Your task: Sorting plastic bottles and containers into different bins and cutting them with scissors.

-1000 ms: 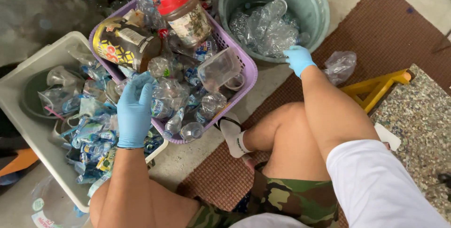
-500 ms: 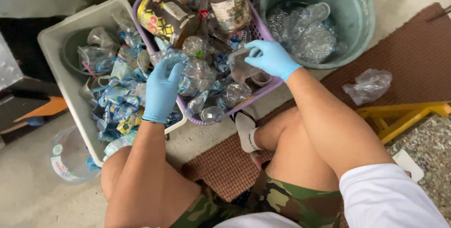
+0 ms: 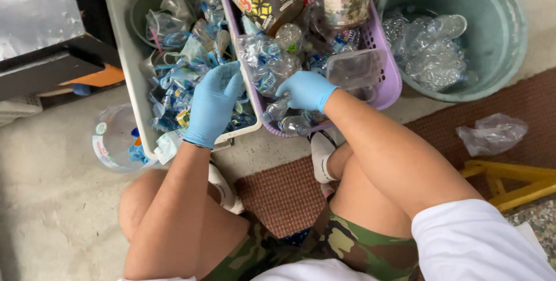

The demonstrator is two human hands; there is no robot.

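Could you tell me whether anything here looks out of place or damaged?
Yes: a crumpled clear bag lies loose on the brown mat, outside every container, and a round clear tub sits on the floor beside the grey bin. The bottles in the green bucket are crushed.

Home recycling corner: bottle-filled purple basket (image 3: 389,78), green tub (image 3: 504,32), concrete floor (image 3: 52,200).

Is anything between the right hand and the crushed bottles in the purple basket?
Nothing visible. The right hand already rests on the crushed bottles inside the purple basket. The left hand hovers open beside them, over the grey bin, not between.
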